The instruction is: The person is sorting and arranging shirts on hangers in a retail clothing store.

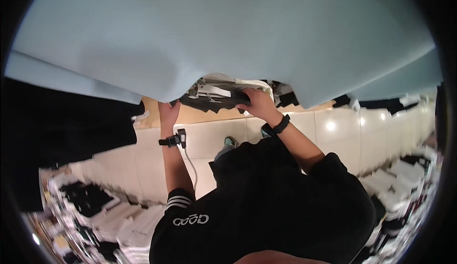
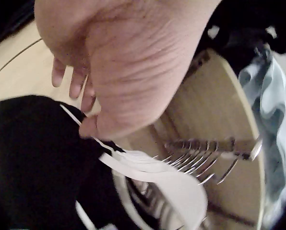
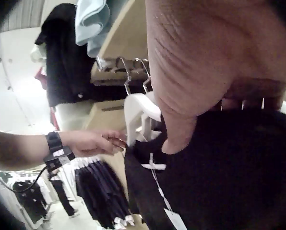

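A black garment (image 3: 220,167) hangs on a white hanger (image 3: 136,112), with a white tag (image 3: 174,218) dangling from its neck. My right hand (image 1: 259,104) pinches its upper edge, thumb in front and fingers behind. In the right wrist view, my left hand (image 3: 92,143) reaches to the other shoulder, fingertips right at the garment's edge. The left wrist view shows that hand (image 2: 128,72) with loosely bent fingers apart from the cloth and the thumb tip close to the hanger's arm. In the head view, pale blue cloth hides part of the left fingers.
A metal rail (image 2: 215,146) with several hanger hooks runs beneath a wooden panel (image 2: 224,105). Pale blue cloth (image 1: 247,31) fills the upper head view. Dark garments (image 1: 66,121) hang at the left. Behind are stacks of folded clothes (image 1: 138,226) beyond the tiled floor (image 1: 314,126).
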Demonstrator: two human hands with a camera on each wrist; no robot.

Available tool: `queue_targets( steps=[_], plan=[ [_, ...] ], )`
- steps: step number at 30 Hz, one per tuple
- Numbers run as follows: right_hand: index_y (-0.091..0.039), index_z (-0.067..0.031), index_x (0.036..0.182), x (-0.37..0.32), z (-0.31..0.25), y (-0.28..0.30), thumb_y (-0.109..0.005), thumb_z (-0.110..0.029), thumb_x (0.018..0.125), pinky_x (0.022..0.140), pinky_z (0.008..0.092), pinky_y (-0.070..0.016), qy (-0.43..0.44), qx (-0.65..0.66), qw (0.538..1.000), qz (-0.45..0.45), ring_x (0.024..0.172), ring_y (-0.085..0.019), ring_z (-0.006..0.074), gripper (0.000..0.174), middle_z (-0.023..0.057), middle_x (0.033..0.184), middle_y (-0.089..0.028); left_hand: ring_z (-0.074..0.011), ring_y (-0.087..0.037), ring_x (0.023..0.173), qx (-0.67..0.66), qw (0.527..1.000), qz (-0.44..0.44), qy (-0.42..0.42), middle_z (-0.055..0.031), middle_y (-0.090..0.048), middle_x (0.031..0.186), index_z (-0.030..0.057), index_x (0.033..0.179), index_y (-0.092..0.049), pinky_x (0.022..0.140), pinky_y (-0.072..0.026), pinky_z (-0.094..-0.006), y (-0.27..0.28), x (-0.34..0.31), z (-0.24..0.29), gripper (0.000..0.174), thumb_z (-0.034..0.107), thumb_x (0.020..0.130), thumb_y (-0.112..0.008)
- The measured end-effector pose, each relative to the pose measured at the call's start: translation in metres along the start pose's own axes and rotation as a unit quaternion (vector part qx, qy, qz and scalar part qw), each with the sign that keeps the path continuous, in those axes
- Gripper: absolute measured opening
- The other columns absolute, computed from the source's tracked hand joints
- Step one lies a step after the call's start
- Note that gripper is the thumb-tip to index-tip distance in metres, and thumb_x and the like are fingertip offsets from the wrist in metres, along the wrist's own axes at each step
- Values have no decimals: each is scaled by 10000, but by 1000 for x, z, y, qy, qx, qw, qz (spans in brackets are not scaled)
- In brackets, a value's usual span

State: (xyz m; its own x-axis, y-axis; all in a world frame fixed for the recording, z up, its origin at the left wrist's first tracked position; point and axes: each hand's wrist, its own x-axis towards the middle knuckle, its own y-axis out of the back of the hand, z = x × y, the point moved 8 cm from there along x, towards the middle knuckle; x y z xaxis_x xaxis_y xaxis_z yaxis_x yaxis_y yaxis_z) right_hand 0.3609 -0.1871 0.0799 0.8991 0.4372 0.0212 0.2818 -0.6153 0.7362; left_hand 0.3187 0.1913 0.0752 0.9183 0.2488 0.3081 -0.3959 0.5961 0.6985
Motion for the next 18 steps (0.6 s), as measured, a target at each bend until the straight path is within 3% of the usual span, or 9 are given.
queue_targets(
  steps=[1,2,3,4,5,7,8,12,18],
  plan=[
    [-741,-68,1015,-1,-3,-1,-865,-477,815,762,456,-578,-6,-74,997,38,917,-728,363,472,134,922,-748,-336,-653,1178,50,995,-64,-50,-139,-705,1234,36,1273,-638,1029,-503,-415,-7,16,5,525,92,801,-861],
    [-741,-73,961,1,-3,-5,-864,-477,814,743,456,-574,-55,-78,995,38,889,-726,359,447,129,896,-741,-357,-653,1176,99,983,-121,-97,-154,-705,1237,43,1262,-648,1033,-499,-428,-15,29,13,539,107,779,-879],
    [-742,-79,908,-4,-2,-6,-863,-478,813,724,456,-571,-100,-86,991,36,860,-724,354,427,125,870,-735,-388,-669,1142,51,987,-110,-104,-185,-719,1155,43,1201,-684,1026,-507,-436,-16,37,18,530,169,743,-919],
    [-742,-85,855,-9,0,-10,-862,-478,812,705,457,-568,-145,-93,985,28,831,-722,349,413,120,844,-728,-427,-682,1126,40,983,-176,-38,-211,-738,1191,35,1213,-720,989,-530,-504,-18,44,15,577,243,715,-922],
    [-739,-104,796,-15,1,-14,-865,-449,791,662,459,-558,-107,-88,985,100,774,-708,353,368,99,774,-702,-420,-691,1103,45,980,-176,-79,-196,-749,1151,38,1188,-732,962,-540,-494,-25,43,5,562,265,713,-929],
    [-724,-101,785,-23,-2,-7,-866,-420,772,657,461,-553,-95,-106,981,131,776,-705,354,349,96,774,-697,-393,-724,988,15,975,-164,-152,-151,-775,982,55,1082,-775,860,-568,-453,-34,40,-1,480,320,716,-936],
    [-717,-100,779,-29,-3,-3,-866,-405,763,654,462,-550,-92,-110,979,145,777,-704,354,340,94,774,-694,-363,-733,907,84,966,-224,-98,-141,-765,908,66,994,-782,789,-572,-447,-30,40,14,365,292,739,-914],
    [-675,-99,771,-52,-13,24,-867,-376,703,653,485,-517,-50,-132,973,184,748,-673,364,343,102,739,-646,-375,-704,836,108,959,-236,-113,-136,-732,864,62,881,-741,723,-554,-455,-26,27,27,259,256,753,-855],
    [-651,-91,818,-86,-23,73,-876,-290,656,721,488,-504,-60,-119,966,219,850,-655,360,341,108,821,-658,-384,-669,741,66,953,-210,-208,-141,-688,763,64,710,-665,651,-516,-472,-30,24,75,290,298,753,-831]
  ],
)
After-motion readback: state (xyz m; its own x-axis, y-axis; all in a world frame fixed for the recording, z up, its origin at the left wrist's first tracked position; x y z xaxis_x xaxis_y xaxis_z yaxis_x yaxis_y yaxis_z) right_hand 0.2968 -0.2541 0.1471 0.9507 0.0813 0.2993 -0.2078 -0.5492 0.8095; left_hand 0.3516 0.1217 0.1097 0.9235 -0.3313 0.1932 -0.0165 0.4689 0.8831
